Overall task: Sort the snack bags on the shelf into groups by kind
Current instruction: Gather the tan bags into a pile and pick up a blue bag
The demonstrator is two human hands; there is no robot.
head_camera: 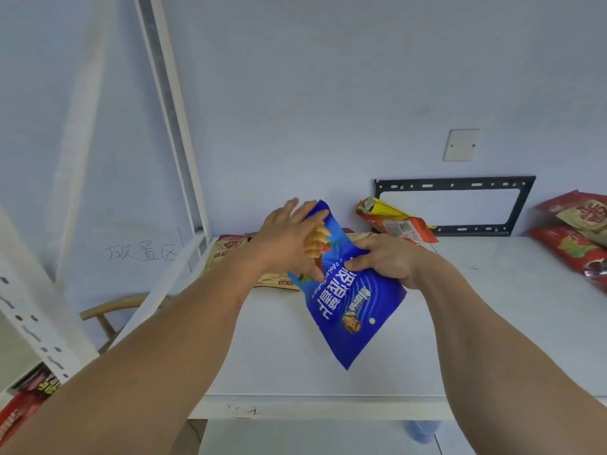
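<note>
A blue snack bag (353, 310) with white lettering and chip pictures is held tilted above the white shelf (282, 349). My left hand (289, 238) lies flat against its upper left part, fingers spread. My right hand (387, 259) grips its middle from the right. Behind the blue bag, beige and red bags (226, 249) lie at the back left of the shelf. A red and yellow bag (394, 221) leans against the wall at the back. Several red bags (578, 234) are piled at the right edge.
A black metal bracket (453, 205) is fixed to the wall behind the shelf, under a white wall plate (461, 145). A white shelf post (170, 119) rises on the left. More red bags (29, 395) sit on a lower shelf at the far left. A wooden chair (111, 310) stands below.
</note>
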